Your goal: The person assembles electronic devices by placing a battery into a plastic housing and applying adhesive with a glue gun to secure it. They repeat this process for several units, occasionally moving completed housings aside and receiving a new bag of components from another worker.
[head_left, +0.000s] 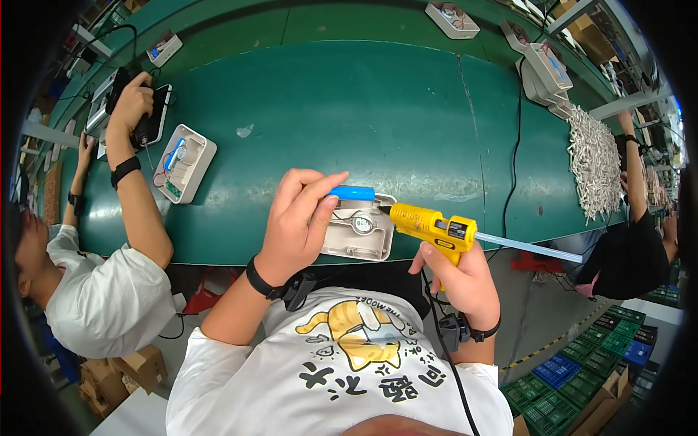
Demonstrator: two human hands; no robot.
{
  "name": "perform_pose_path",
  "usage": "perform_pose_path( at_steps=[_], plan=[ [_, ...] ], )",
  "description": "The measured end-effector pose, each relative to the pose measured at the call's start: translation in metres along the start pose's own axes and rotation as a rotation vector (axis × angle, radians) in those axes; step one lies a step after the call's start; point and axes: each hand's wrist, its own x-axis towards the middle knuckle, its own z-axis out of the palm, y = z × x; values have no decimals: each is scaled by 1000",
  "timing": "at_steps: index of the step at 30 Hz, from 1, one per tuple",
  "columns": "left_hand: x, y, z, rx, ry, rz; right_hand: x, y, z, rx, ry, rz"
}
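- The open white case [361, 234] lies at the near edge of the green belt [378, 109], right in front of the person; a round part and thin wires show inside it
- A blue cylinder [352, 192] sits along the far rim of the case, at its left corner
- The left hand [297, 221] covers the left side of the case, thumb and forefinger pinched on the left end of the blue cylinder
- The yellow glue gun [435, 227] is just right of the case, its nozzle pointing left and touching the far right corner of the case, close to the cylinder's right end
- The right hand [456, 275] is wrapped around the glue gun's grip, below and right of the case
- A clear glue stick [534, 248] juts out of the back of the gun, running right, away from the case
- A black cord [445, 349] hangs from the gun down over the person's white printed shirt
- Far left of the case, a second open white case [185, 163] lies on the belt, beside a neighbour's hand [132, 104] gripping a black tool
- Far right of the case, a heap of small white sticks [594, 161] rests on the belt, with another person's arm [634, 174] next to it
- Across the belt from the case stand more white housings [452, 19]
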Motion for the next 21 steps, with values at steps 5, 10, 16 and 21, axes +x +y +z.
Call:
perform_pose_path(
  at_steps=[5,10,16,21],
  plan=[
    [-2,-4,0,51,-77,66,-1,4,1,-126,11,3],
    [3,-3,-2,53,-84,40,1,3,0,-113,6,-34],
    [4,-4,-2,30,-95,28,0,1,-1,-47,-20,52],
    [5,-6,-2,49,-129,110,-1,13,-14,-19,-77,83]
  ],
)
